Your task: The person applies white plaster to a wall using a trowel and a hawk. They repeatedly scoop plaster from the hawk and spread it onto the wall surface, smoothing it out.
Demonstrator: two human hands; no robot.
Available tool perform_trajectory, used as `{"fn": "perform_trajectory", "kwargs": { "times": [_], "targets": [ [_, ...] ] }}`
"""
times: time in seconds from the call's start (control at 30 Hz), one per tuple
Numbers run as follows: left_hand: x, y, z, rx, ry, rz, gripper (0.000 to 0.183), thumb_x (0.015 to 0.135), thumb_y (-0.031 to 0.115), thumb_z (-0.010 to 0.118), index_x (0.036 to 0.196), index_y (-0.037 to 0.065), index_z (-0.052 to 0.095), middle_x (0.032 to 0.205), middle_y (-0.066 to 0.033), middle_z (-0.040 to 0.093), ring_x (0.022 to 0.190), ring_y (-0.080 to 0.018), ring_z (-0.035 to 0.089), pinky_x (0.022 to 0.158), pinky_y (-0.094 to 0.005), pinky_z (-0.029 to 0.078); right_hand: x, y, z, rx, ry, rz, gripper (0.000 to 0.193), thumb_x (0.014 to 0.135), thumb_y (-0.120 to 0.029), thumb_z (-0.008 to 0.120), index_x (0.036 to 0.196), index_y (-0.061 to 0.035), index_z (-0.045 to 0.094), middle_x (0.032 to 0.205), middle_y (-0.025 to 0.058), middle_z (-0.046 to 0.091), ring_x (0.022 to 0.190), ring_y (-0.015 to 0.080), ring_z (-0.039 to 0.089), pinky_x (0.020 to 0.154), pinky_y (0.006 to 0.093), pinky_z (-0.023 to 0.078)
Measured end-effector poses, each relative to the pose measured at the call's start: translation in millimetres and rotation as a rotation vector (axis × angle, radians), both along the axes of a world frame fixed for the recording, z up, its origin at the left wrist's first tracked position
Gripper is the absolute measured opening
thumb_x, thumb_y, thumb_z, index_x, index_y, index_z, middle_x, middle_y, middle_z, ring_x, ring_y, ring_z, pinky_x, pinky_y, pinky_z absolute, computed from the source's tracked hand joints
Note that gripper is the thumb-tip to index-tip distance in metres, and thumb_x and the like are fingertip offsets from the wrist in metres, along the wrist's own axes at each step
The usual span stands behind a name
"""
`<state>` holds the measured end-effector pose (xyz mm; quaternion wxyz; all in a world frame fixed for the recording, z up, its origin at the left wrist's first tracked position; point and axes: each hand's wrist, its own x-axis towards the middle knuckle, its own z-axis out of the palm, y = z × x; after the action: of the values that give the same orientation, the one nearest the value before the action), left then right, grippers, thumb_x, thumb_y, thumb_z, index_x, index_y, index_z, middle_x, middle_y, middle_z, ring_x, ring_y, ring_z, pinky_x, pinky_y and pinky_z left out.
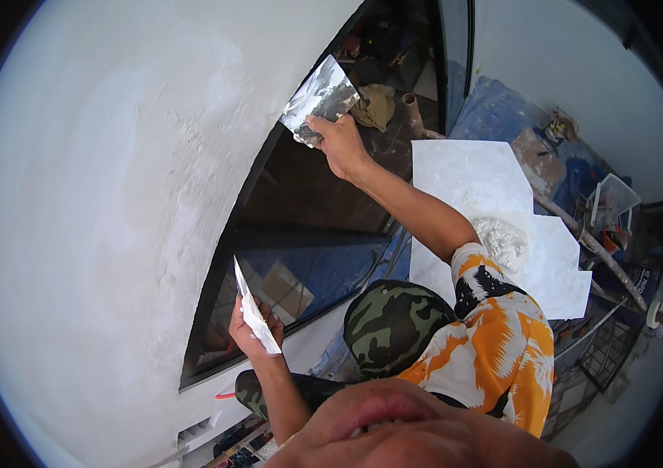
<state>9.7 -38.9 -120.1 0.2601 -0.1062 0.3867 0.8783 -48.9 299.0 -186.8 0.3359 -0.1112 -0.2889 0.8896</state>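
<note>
My right hand [339, 147] is closed on a wide, shiny metal putty blade [322, 97], which is at the edge where the white wall meets a dark-framed glass pane. Its face is smeared with white and grey. Lower down, my left hand [252, 331] grips a second flat blade [256, 313], seen nearly edge-on, with thick white putty along it. The white wall [121, 195] beside both hands carries rough ridges and patches of putty near the pane. A heap of white putty [501, 242] sits on a white board [464, 175] to the right of my right arm.
The dark glass pane [308, 183] runs up beside the wall. Poles [596, 249], a clear plastic bin [614, 199] and a blue sheet [495, 113] lie at the right. A brown tube [412, 113] stands past the board. My camouflage-clad knee [394, 327] is below the right arm.
</note>
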Motion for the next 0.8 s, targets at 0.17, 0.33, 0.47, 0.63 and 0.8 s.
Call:
{"fn": "perform_trajectory", "kwargs": {
  "times": [0.17, 0.33, 0.47, 0.63, 0.8],
  "targets": [
    [-15.2, 15.0, -30.8, 0.271, -0.19, -0.039, 0.029, 0.098, 0.01, 0.048, 0.121, -0.003, 0.06, 0.094, -0.0124, 0.067, 0.065, -0.0139, 0.057, 0.047, -0.0196, 0.045, 68.0, -64.5, 10.0, 0.475, 0.048, -0.003, 0.018, 0.096, -0.014, 0.061, 0.103, 0.0012, 0.067, 0.091, 0.0012, 0.067, 0.083, 0.0096, 0.058, 0.076, 0.03, 0.049],
    [-31.0, 53.7, -57.2, 0.045, -0.214, 0.012, 0.025, 0.099, 0.011, 0.049, 0.114, -0.004, 0.062, 0.102, -0.0161, 0.069, 0.08, -0.0165, 0.067, 0.057, -0.0226, 0.056, 113.0, -84.0, 23.1, 1.45, 0.265, -0.018, 0.055, 0.085, -0.001, 0.063, 0.138, -0.015, 0.055, 0.126, 0.0137, 0.064, 0.103, 0.0333, 0.067, 0.085, 0.0423, 0.058],
    [-47.0, 42.6, -42.9, 0.4, -0.178, -0.201, 0.033, 0.1, 0.012, 0.046, 0.126, -0.006, 0.057, 0.11, -0.0171, 0.067, 0.082, -0.0178, 0.066, 0.06, -0.0224, 0.055, 120.2, -56.0, 11.4, 1.809, -0.191, 0.181, 0.056, 0.084, -0.001, 0.061, 0.137, -0.0184, 0.057, 0.12, 0.0168, 0.064, 0.106, 0.035, 0.066, 0.079, 0.0427, 0.058],
    [-49.9, 10.5, -13.0, 0.285, 0.015, -0.177, 0.026, 0.1, 0.013, 0.048, 0.116, -0.004, 0.061, 0.097, -0.0131, 0.069, 0.067, -0.0141, 0.062, 0.048, -0.0204, 0.048, 57.3, 44.7, -14.2, 1.045, -0.735, -0.336, 0.045, 0.091, -0.012, 0.051, 0.135, -0.0009, 0.055, 0.121, 0.0288, 0.062, 0.113, 0.0462, 0.059, 0.098, 0.0504, 0.047],
    [-16.5, -0.8, -2.1, -0.082, -0.013, -0.004, 0.019, 0.1, 0.016, 0.051, 0.103, 0.002, 0.064, 0.08, -0.0053, 0.07, 0.06, -0.0138, 0.065, 0.048, -0.0224, 0.053, -36.3, 191.0, -13.7, 0.806, -1.059, -0.705, 0.049, 0.089, -0.014, 0.051, 0.136, -0.0029, 0.053, 0.124, 0.0261, 0.059, 0.115, 0.0449, 0.06, 0.095, 0.0529, 0.05]
  ]
}}
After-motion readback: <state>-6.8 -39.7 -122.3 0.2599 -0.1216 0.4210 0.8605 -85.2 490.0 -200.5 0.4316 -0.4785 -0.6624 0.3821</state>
